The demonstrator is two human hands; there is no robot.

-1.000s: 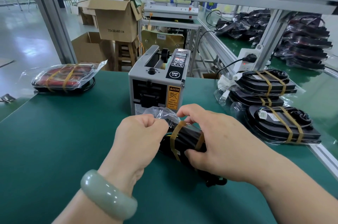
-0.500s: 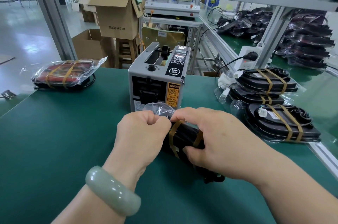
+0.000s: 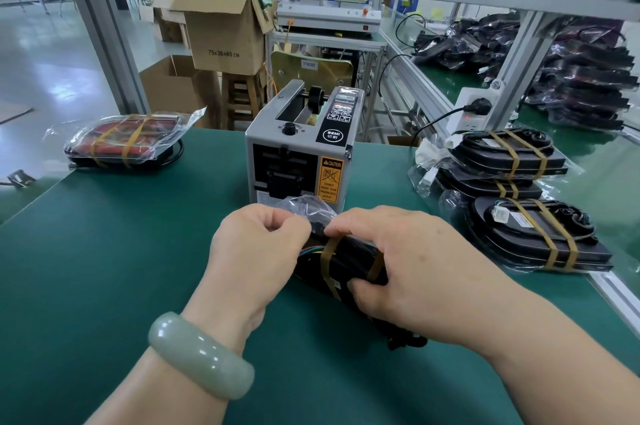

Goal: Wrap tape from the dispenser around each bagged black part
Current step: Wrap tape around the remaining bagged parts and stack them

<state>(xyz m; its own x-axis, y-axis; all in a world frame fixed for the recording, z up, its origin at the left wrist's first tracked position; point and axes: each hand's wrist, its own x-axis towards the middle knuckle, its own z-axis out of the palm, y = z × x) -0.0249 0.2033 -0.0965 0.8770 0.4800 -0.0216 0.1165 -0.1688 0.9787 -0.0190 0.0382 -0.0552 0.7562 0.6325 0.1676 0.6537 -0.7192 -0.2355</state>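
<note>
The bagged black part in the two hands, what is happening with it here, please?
A person is holding the bagged black part in front of the tape dispenser. The left hand pinches the loose end of its bag, and the right hand grips its body. Two brown tape bands already go around it. Finished taped parts are stacked at the right, and a red bagged one lies at the far left.

dispenser [image 3: 299, 161] on table [image 3: 104, 251] | bagged part [image 3: 349, 260] before it | taped stack [image 3: 512, 190] right | taped bundle [image 3: 121, 144] far-left
</note>
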